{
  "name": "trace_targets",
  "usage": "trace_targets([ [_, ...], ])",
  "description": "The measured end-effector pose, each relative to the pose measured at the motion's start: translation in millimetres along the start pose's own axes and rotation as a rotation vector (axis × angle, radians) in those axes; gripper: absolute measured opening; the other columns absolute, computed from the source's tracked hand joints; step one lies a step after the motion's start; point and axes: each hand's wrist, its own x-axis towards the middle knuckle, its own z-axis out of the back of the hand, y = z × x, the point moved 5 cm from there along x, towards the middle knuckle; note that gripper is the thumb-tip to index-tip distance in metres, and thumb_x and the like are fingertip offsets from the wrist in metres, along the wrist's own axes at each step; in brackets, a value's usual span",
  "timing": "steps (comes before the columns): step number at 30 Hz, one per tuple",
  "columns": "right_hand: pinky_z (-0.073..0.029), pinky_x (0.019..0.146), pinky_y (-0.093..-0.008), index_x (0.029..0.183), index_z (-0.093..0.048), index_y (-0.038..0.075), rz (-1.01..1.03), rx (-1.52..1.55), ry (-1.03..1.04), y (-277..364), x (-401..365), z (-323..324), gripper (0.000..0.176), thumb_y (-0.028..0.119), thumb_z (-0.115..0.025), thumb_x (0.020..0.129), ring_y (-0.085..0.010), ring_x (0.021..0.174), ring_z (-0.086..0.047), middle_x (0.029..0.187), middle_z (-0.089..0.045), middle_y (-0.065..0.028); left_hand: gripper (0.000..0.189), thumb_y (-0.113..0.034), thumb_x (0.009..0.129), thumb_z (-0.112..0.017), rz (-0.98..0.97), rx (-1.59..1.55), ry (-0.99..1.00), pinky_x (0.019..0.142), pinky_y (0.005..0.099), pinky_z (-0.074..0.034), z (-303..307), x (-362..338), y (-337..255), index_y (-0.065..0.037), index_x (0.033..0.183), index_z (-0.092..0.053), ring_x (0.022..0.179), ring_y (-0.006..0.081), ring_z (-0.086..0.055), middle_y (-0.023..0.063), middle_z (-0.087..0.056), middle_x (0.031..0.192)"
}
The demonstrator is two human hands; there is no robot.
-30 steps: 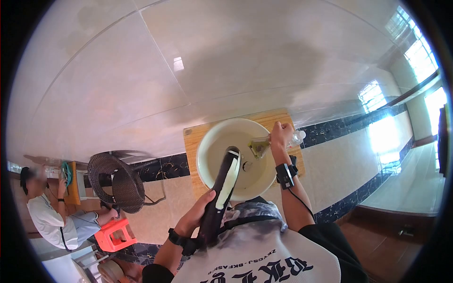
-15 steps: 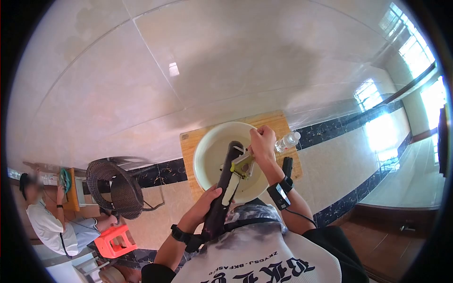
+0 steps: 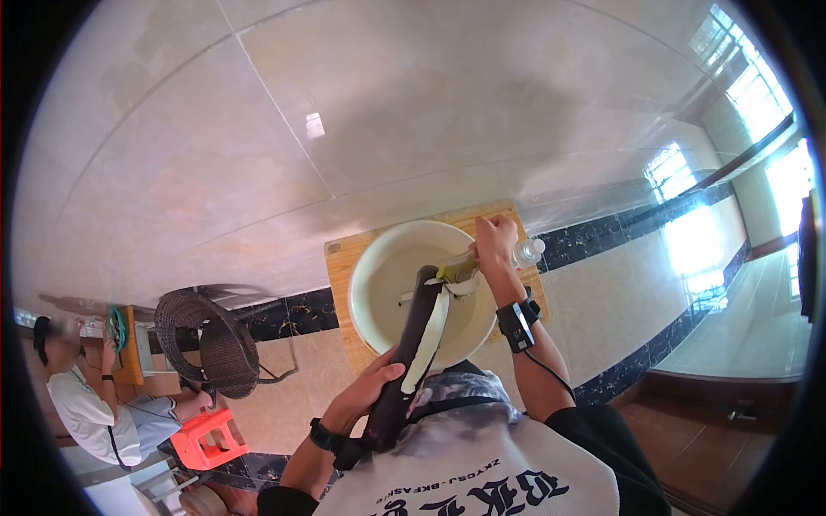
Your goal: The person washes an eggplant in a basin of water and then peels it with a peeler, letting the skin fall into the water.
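The white basin (image 3: 357,318) sat on a wooden board (image 3: 342,258), with small pieces lying inside it. A dark eggplant (image 3: 411,361) slanted across the near side of the basin, its upper end over the inside and its lower end outside, close to the wearer's shirt (image 3: 482,460). A long pale strip of bare flesh ran down the eggplant, with dark skin on both sides. The left hand (image 3: 379,383), just outside the basin's near-left rim, grasped the lower part of the eggplant, the thumb lying over it; the other fingers were mostly hidden behind. The right hand (image 3: 496,241), at the basin's far-right rim, was closed around the handle of a green peeler (image 3: 459,267). The peeler's head was over the basin at the eggplant's upper end; whether the blade touched the skin could not be told. A clear bottle (image 3: 527,252) with a white cap lay or stood just right of the basin, beyond the right hand. Well left of the basin were a brown wicker chair (image 3: 225,344), an orange stool (image 3: 208,439) and another person (image 3: 86,404) in a white shirt.
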Motion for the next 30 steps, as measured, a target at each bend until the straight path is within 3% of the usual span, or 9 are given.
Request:
trace_targets([
  [3,-0.053,0.049,-0.0404,0.07,-0.064,-0.008,-0.061,-0.022,-0.024,5,-2,4,0.024,0.013,-0.063,0.081,-0.0285,0.051,-0.068,0.057,-0.063,-0.0192,0.066,-0.043,0.096,-0.066,-0.004,-0.032,0.019,0.057,0.0398,-0.062,4,-3,5,-0.001,0.141,-0.041,0.069,0.0253,-0.069,0.0147,-0.063,0.097],
  [6,-0.053,0.049,-0.0417,0.073,-0.064,-0.01,0.002,-0.091,-0.058,-34,23,-11,0.025,0.013,-0.062,0.081,-0.0291,0.051,-0.068,0.059,-0.064,-0.0209,0.065,-0.039,0.095,-0.066,0.007,-0.042,-0.003,0.059,0.0405,-0.062,5,-6,6,-0.001,0.141,-0.041,0.07,0.026,-0.069,0.0146,-0.062,0.098],
  [8,-0.05,0.046,-0.0406,0.066,-0.06,-0.006,-0.028,-0.067,-0.085,-29,15,-8,0.024,0.012,-0.06,0.082,-0.0249,0.049,-0.065,0.059,-0.063,-0.0167,0.066,-0.038,0.095,-0.067,0.041,-0.062,-0.021,0.06,0.04,-0.062,5,-8,5,-0.001,0.143,-0.041,0.071,0.0257,-0.069,0.0145,-0.063,0.098],
  [11,-0.051,0.048,-0.0418,0.071,-0.062,-0.009,-0.029,-0.154,-0.127,-53,36,-14,0.024,0.012,-0.06,0.082,-0.0273,0.051,-0.067,0.06,-0.064,-0.019,0.068,-0.033,0.098,-0.061,0.009,0.017,0.071,0.066,0.0316,-0.061,13,-17,12,-0.003,0.154,-0.036,0.078,0.0185,-0.069,0.0127,-0.064,0.107],
  [18,-0.05,0.042,-0.0405,0.068,-0.061,-0.009,-0.151,0.042,-0.129,-66,22,-8,0.026,0.011,-0.059,0.084,-0.0254,0.047,-0.065,0.06,-0.064,-0.0192,0.06,-0.039,0.1,-0.06,-0.026,-0.054,-0.048,0.063,0.0345,-0.06,20,-7,12,-0.005,0.146,-0.041,0.072,0.0195,-0.069,0.0123,-0.065,0.101],
  [22,-0.044,0.037,-0.0348,0.072,-0.055,-0.003,-0.07,0.265,-0.209,-58,16,12,0.023,0.013,-0.06,0.088,-0.0215,0.042,-0.059,0.056,-0.058,-0.0118,0.053,-0.049,0.1,-0.06,-0.074,-0.089,-0.204,0.058,0.0375,-0.059,28,1,4,-0.004,0.127,-0.05,0.069,0.0262,-0.068,0.0139,-0.064,0.094],
  [25,-0.042,0.036,-0.0341,0.078,-0.054,-0.002,-0.082,0.401,-0.13,-41,9,22,0.02,0.013,-0.06,0.089,-0.02,0.04,-0.056,0.057,-0.055,-0.0087,0.055,-0.052,0.1,-0.058,-0.049,-0.147,-0.284,0.06,0.0385,-0.059,46,10,13,-0.002,0.123,-0.055,0.071,0.0254,-0.069,0.0147,-0.065,0.093],
  [28,-0.042,0.035,-0.0333,0.078,-0.054,-0.001,-0.013,0.348,0.032,-29,-14,16,0.02,0.013,-0.061,0.09,-0.0183,0.04,-0.055,0.059,-0.053,-0.0069,0.053,-0.05,0.103,-0.055,0.006,-0.269,-0.218,0.063,0.0404,-0.062,34,12,5,-0.008,0.135,-0.048,0.071,0.0249,-0.069,0.0141,-0.066,0.098],
  [30,-0.04,0.036,-0.0315,0.078,-0.055,0.001,0.001,0.307,0.131,-19,-46,7,0.018,0.013,-0.062,0.09,-0.0165,0.04,-0.053,0.058,-0.05,-0.0044,0.056,-0.052,0.103,-0.055,0.054,-0.274,-0.224,0.065,0.0426,-0.063,44,19,11,-0.007,0.135,-0.049,0.075,0.0259,-0.07,0.0148,-0.067,0.102],
])
